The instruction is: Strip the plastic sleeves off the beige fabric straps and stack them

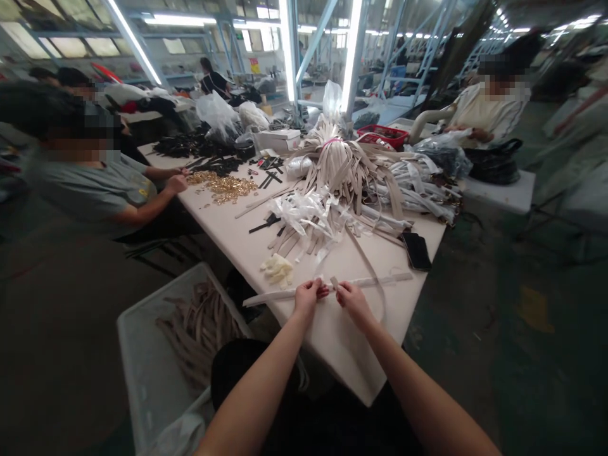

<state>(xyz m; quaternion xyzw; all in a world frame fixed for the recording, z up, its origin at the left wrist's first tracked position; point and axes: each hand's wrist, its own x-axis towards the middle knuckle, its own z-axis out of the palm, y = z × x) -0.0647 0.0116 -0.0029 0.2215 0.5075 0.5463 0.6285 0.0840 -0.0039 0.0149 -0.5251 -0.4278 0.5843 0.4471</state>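
My left hand (310,297) is closed, thumb against fingers, around a pale strap (270,296) whose end sticks out past the table's left edge. Just to its right, my right hand (352,303) pinches the short end of a beige strap (334,282). The two hands are a small gap apart, over the near corner of the table. Behind them a pale strip (396,278) lies across the tabletop. One long beige strap (365,253) curves down from the pile past my right hand. Crumpled cream gloves (277,270) lie beyond my left hand.
On the table (228,231) are a heap of beige straps (337,164), clear plastic wrapping (304,212), gold metal pieces (225,188) and a black phone (417,251). A white bin (124,335) of straps stands low left. Co-workers sit at left and far right.
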